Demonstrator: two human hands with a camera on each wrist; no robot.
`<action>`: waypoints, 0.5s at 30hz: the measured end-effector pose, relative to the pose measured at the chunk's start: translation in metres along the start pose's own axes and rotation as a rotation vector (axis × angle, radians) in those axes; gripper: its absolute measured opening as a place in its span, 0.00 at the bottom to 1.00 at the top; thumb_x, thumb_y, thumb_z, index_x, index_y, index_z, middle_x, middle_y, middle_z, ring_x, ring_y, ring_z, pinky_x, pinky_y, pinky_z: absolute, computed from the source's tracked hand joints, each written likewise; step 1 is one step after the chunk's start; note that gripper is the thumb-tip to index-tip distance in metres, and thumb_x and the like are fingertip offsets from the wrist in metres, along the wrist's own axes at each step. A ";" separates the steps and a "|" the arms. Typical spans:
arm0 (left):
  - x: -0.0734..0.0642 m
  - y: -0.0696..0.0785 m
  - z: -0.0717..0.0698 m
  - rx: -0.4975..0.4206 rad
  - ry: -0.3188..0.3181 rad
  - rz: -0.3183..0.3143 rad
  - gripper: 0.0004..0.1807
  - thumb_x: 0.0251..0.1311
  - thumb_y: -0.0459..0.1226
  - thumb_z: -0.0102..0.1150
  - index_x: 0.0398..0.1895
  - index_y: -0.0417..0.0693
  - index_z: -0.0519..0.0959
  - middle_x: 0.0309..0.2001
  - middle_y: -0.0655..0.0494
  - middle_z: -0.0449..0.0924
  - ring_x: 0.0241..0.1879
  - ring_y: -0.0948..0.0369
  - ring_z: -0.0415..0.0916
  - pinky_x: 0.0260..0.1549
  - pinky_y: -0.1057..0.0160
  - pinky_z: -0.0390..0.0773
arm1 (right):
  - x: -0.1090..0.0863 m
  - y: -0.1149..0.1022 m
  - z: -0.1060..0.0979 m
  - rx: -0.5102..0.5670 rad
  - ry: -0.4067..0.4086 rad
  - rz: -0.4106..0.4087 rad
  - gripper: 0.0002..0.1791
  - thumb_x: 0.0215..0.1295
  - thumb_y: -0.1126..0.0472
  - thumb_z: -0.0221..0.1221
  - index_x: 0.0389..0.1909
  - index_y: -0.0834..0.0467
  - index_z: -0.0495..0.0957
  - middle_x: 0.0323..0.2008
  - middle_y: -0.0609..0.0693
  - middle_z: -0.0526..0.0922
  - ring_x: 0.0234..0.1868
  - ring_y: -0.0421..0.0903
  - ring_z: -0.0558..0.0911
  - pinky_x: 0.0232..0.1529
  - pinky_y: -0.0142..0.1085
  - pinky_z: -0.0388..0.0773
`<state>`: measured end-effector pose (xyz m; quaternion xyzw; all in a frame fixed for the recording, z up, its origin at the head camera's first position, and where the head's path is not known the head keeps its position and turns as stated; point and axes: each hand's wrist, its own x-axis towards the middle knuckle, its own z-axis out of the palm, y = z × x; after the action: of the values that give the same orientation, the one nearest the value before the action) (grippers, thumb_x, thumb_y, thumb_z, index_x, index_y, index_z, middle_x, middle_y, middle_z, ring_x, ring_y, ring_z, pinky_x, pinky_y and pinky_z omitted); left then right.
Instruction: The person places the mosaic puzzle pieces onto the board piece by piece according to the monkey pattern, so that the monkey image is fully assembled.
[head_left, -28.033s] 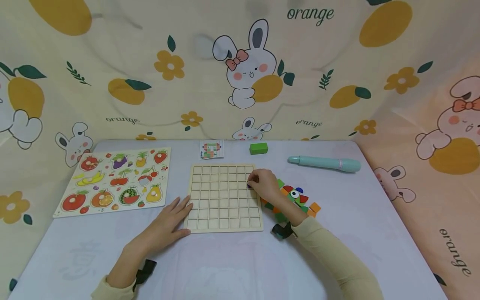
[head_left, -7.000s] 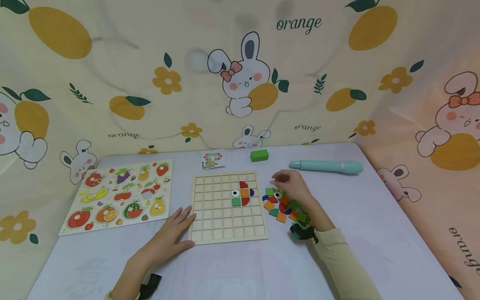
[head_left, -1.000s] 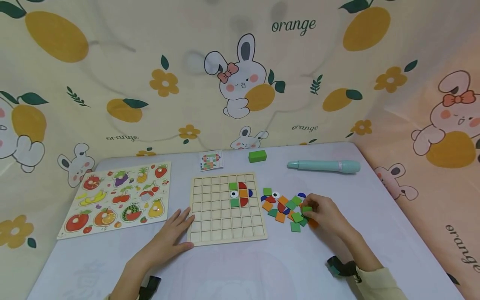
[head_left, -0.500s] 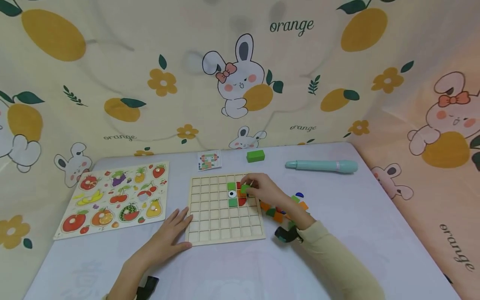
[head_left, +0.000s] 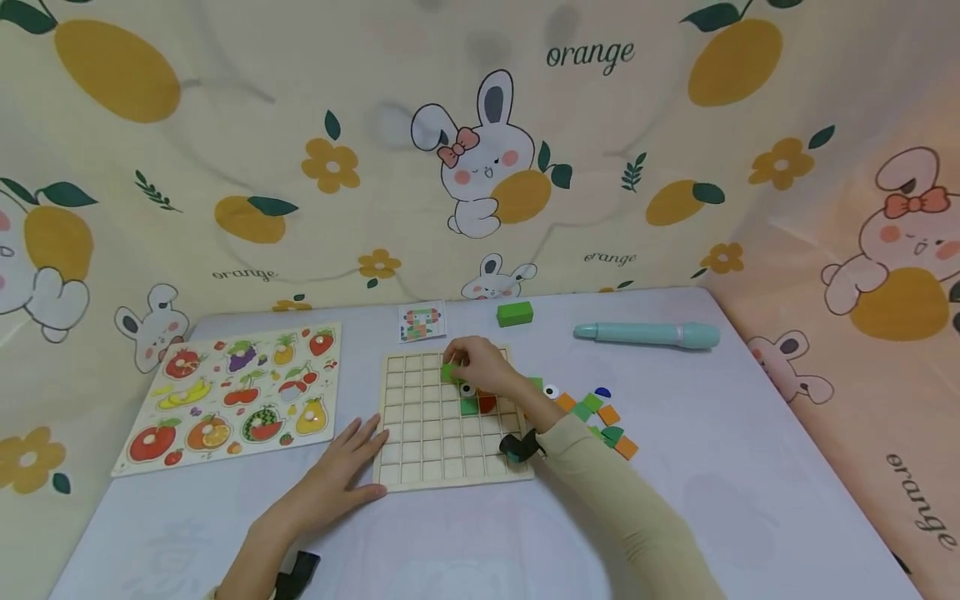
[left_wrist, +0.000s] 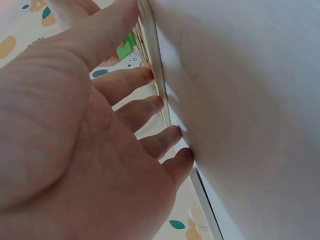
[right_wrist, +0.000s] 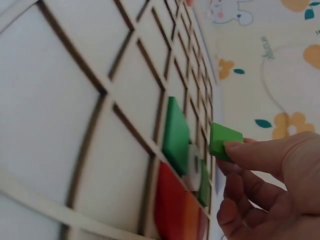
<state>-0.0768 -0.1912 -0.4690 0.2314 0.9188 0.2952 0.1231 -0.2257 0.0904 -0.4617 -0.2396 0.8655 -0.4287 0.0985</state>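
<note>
My right hand point(head_left: 480, 367) pinches a green square tile point(right_wrist: 222, 140) between thumb and fingers, close over the gridded wooden board point(head_left: 420, 454). In the right wrist view, another green tile point(right_wrist: 175, 132), a white eye tile point(right_wrist: 194, 167), a red rounded tile point(right_wrist: 167, 200) and an orange tile point(right_wrist: 191, 215) sit in the grid cells. The hand hides part of this group in the head view. My left hand point(head_left: 330, 471) rests at the board's left edge, fingers spread and nearly straight; its fingertips touch that edge point(left_wrist: 156, 55) in the left wrist view.
Loose coloured tiles point(head_left: 592, 402) lie right of the board, partly behind the right forearm. A pattern card point(head_left: 422, 322), a green block point(head_left: 515, 314) and a teal pen-shaped tool point(head_left: 647, 335) lie behind. A fruit puzzle board point(head_left: 232, 396) is at left.
Since 28 seconds ago, several tiles have come onto the bare board. Within the last second my right hand has carried the green tile from the pile leftward over the board. My left hand stays put.
</note>
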 end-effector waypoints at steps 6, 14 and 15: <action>0.000 0.001 0.002 -0.006 0.003 0.001 0.42 0.61 0.50 0.66 0.73 0.39 0.64 0.78 0.42 0.48 0.75 0.35 0.40 0.66 0.31 0.53 | 0.000 0.005 0.009 -0.107 0.014 0.020 0.07 0.65 0.70 0.62 0.42 0.59 0.83 0.32 0.48 0.80 0.33 0.44 0.75 0.35 0.35 0.73; 0.000 0.000 0.002 -0.002 0.012 0.023 0.41 0.62 0.49 0.65 0.73 0.38 0.64 0.77 0.41 0.49 0.75 0.35 0.41 0.65 0.31 0.53 | 0.001 0.006 0.013 -0.301 0.079 -0.012 0.10 0.61 0.63 0.69 0.44 0.57 0.87 0.37 0.49 0.79 0.41 0.46 0.75 0.35 0.35 0.74; 0.000 -0.001 0.002 0.000 0.012 0.025 0.41 0.62 0.49 0.65 0.73 0.38 0.64 0.77 0.41 0.49 0.74 0.34 0.41 0.65 0.31 0.53 | 0.001 0.006 0.013 -0.295 0.084 -0.010 0.11 0.61 0.63 0.69 0.44 0.57 0.87 0.36 0.49 0.80 0.40 0.47 0.75 0.35 0.35 0.74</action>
<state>-0.0758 -0.1908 -0.4713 0.2411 0.9166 0.2980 0.1139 -0.2238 0.0835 -0.4744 -0.2378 0.9212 -0.3071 0.0239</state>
